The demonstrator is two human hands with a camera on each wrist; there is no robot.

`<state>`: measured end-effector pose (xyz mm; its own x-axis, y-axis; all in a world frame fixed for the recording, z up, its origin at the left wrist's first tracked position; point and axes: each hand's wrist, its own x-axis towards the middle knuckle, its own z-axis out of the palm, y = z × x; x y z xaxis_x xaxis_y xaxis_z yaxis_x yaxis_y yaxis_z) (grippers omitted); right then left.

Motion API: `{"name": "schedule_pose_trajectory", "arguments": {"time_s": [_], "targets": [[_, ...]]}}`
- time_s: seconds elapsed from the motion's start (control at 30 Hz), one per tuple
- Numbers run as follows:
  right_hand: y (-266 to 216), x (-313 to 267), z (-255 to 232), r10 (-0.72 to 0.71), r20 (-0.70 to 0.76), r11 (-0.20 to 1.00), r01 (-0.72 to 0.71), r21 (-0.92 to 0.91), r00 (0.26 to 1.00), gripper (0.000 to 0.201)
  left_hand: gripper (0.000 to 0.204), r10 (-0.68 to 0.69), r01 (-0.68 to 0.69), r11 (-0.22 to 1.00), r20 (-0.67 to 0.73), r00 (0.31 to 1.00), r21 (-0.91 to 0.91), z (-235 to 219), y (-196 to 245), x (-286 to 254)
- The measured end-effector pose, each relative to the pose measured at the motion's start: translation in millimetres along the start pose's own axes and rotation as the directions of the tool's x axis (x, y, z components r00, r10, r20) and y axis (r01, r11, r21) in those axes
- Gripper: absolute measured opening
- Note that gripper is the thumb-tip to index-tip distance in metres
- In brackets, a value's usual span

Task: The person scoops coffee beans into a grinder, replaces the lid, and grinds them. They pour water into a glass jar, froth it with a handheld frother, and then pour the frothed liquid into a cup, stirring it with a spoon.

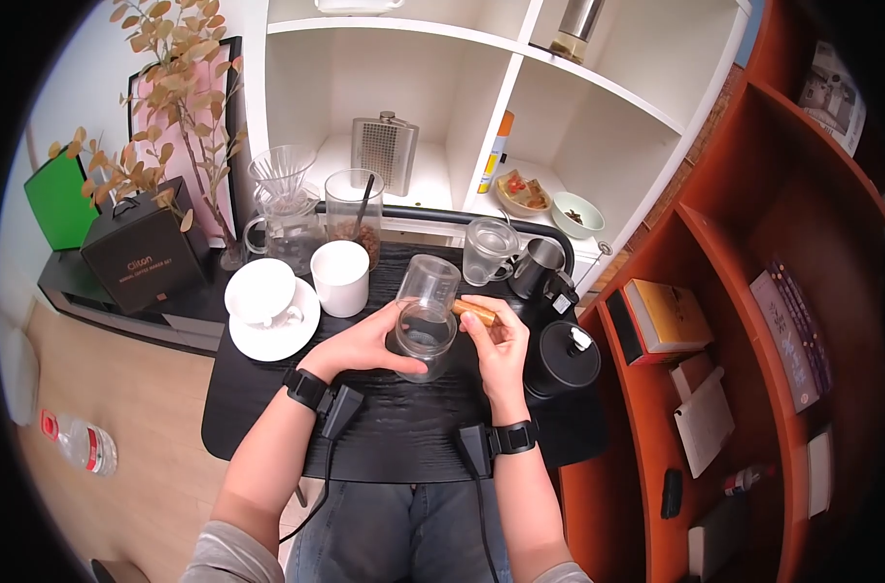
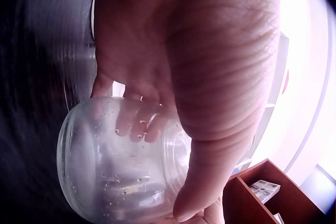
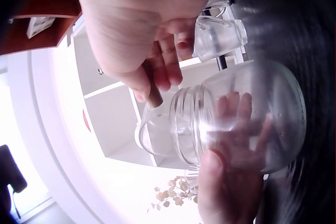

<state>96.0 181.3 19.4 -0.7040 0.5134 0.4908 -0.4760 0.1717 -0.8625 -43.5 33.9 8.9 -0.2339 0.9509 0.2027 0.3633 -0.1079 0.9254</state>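
My left hand (image 1: 363, 344) grips a clear glass jar (image 1: 426, 348) over the middle of the black table, thumb on the near side and fingers round the far side. Droplets cling to the jar's wall in the left wrist view, and its neck shows screw ridges in the right wrist view. Between the thumb and fingers of my right hand (image 1: 503, 352) is a short wooden handle (image 1: 474, 312), pinched beside the jar's mouth. A clear glass vessel (image 1: 430, 280) adjoins this handle, tilted over the jar's mouth.
Left on the table (image 1: 384, 447) stand a white cup (image 1: 260, 289) on its saucer (image 1: 267, 351), a white mug (image 1: 341, 282) and a glass server (image 1: 292, 243). A glass jug (image 1: 488, 255), metal pitcher (image 1: 537, 268) and black canister (image 1: 565, 361) stand right. White shelves (image 1: 394, 37) rise behind.
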Motion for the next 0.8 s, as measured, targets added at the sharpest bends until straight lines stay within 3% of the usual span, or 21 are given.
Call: {"name": "schedule_pose_trajectory", "arguments": {"time_s": [0.27,0.8], "targets": [[3,-1,-2,0.017,0.051,0.997,-0.021,0.079,0.999,0.019,0.092,-0.009,0.009,1.000,0.006,1.000,-0.017,0,4,0],[-7,-1,-10,0.003,0.004,0.994,-0.003,0.108,1.000,0.012,0.095,-0.012,0.012,1.000,0.028,1.000,-0.008,0,7,1]]}}
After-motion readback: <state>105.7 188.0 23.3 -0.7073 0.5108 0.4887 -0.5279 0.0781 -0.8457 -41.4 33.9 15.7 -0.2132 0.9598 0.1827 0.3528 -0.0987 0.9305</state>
